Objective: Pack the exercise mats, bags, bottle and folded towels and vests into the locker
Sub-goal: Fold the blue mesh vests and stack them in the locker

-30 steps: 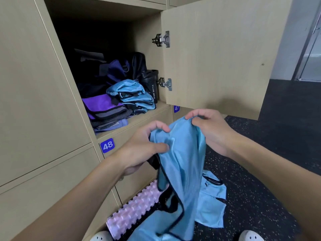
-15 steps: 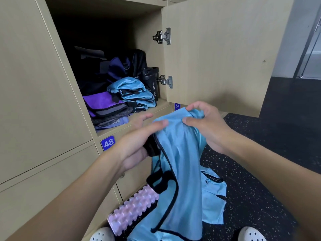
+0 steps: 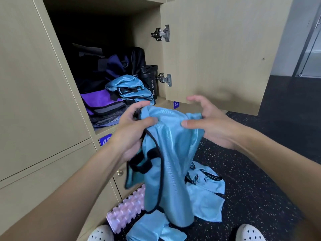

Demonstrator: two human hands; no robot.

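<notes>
**Two hands on one hanging vest; locker opening lies up and to the left**

We find the left hand gripping the top edge of a blue vest, thumb on the front and fingers curled behind. The right hand is half open. Its thumb lies across the vest's upper right corner while the fingers are lifted and spread above it, so we judge that hold to be light, thumb against palm at most.

The vest hangs unfolded, long axis vertical, with its top edge stretched roughly level between the hands and its hem near the floor. The locker stands open beyond and above the left hand, which is the nearer of the two. The stack of folded vests sits just behind that hand's knuckles, between the purple towels and the black bottle. The door stands open directly behind the right hand.

The vest is thin, glossy, slippery cloth with black piping and elastic straps. It is limp and will not keep a fold unaided. In our judgement it needs folding before it goes onto the stack. More loose vests and a ridged pink foam mat lie on the speckled rubber floor.
</notes>
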